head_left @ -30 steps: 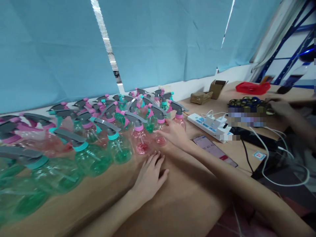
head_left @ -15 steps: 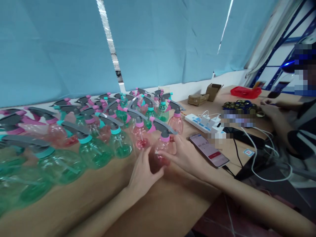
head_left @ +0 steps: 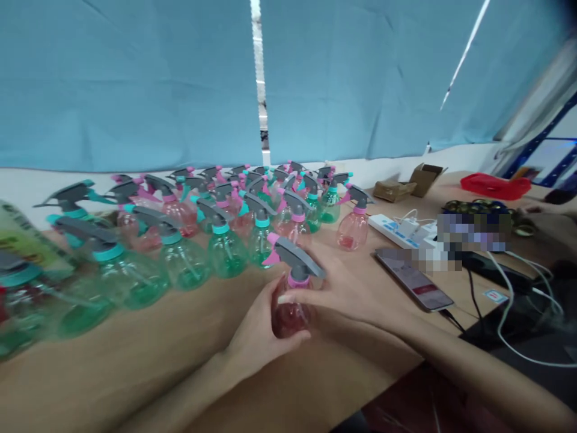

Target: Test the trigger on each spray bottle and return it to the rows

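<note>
A clear pink spray bottle [head_left: 291,317] with a grey and pink trigger head stands upright between my hands, its nozzle toward the left. My left hand [head_left: 256,331] is closed around the bottle's left side, with the thumb across the lower front. From the right, my right hand [head_left: 345,300] grips it just below the pink collar, thumb over the front and the other fingers hidden behind. Close behind stand a green spray bottle [head_left: 262,240] with a turquoise collar and, further right, another pink spray bottle [head_left: 353,231].
Several green and pink spray bottles fill the table's left and back. To the right lie a phone [head_left: 412,279], a white power strip [head_left: 390,228] and cables. Further back are a small cardboard box [head_left: 427,179], a red tray [head_left: 496,185] and a person's hand.
My hands have drawn the pink spray bottle nearer, away from the other bottles. My left hand, apart from it before, has closed around it. The view has turned left.
</note>
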`<state>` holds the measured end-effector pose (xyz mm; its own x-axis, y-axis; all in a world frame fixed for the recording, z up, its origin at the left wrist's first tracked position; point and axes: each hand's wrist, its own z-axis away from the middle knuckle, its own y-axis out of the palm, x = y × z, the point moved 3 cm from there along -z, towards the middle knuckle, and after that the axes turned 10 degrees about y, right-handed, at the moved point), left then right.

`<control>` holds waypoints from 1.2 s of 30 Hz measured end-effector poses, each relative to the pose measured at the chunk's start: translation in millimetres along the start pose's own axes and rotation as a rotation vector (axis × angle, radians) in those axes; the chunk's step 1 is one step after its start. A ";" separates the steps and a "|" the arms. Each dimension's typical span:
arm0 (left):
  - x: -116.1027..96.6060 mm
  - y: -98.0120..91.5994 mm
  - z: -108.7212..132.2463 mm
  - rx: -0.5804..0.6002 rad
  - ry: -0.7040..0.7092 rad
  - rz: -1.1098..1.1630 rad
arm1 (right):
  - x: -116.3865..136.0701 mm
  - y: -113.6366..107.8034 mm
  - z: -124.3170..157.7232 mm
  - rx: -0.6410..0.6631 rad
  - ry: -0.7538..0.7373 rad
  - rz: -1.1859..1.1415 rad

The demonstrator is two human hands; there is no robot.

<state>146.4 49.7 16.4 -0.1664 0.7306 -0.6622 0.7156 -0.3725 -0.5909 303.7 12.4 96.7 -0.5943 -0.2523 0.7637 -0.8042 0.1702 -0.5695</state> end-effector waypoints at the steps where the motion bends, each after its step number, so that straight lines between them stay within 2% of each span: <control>1: 0.0 -3.5 4.2 0.009 0.010 -0.006 | 2.6 7.2 -4.3 0.022 -0.013 -0.063; 6: -1.5 -18.3 19.6 0.033 0.025 -0.069 | 15.8 42.6 -17.3 0.081 -0.056 -0.289; 11: -1.9 -30.0 26.2 0.017 0.022 -0.084 | 26.6 56.9 -24.3 0.109 -0.029 -0.403; 18: 7.3 -34.8 31.6 0.017 -0.063 -0.192 | 25.9 64.5 -38.8 0.230 -0.056 -0.512; 23: 15.0 -32.8 37.7 0.069 -0.065 -0.347 | 14.9 62.5 -44.2 0.161 -0.043 -0.494; 30: 31.4 -20.4 45.0 0.143 0.019 -0.768 | -4.7 57.6 -65.0 0.102 -0.039 -0.505; 36: 28.6 -21.0 44.5 0.195 0.039 -0.880 | -9.2 58.5 -72.8 0.117 -0.052 -0.497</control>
<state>96.4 52.9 -10.7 -0.5740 0.8149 0.0809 0.2121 0.2433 -0.9465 261.2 94.0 78.5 -0.1366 -0.3236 0.9363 -0.9806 -0.0897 -0.1741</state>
